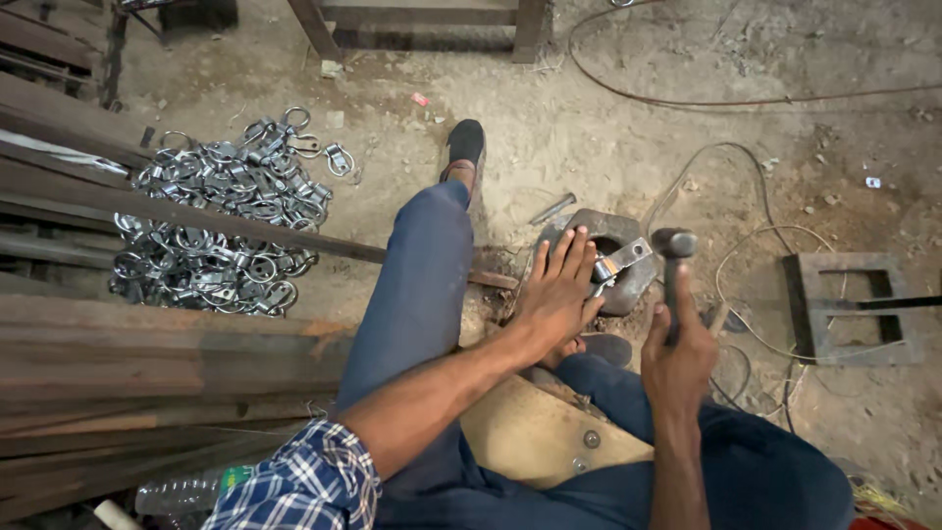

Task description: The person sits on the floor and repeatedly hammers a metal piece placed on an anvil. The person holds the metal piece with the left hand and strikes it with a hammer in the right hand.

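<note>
Small bright metal bracket (620,259) is seen lying on top of a rounded grey steel block (613,257) that is set in the dirt floor (628,128), right of centre in the scene. The bracket is pinned at its left end by the left hand (559,294), whose fingers are spread flat and extended over the block's near-left edge. A dark-headed hammer (673,257) is gripped around its handle by the right hand (677,358), the fist being closed; the head is held just right of the bracket, close to it, though whether contact is made cannot be told. A heap of shiny metal ring fittings (221,211) is piled on the floor at the far left, beside long rusty steel bars (118,344). A square dark metal frame (849,306) is placed at the right, with thin cables (756,236) looped between it and the block.
</note>
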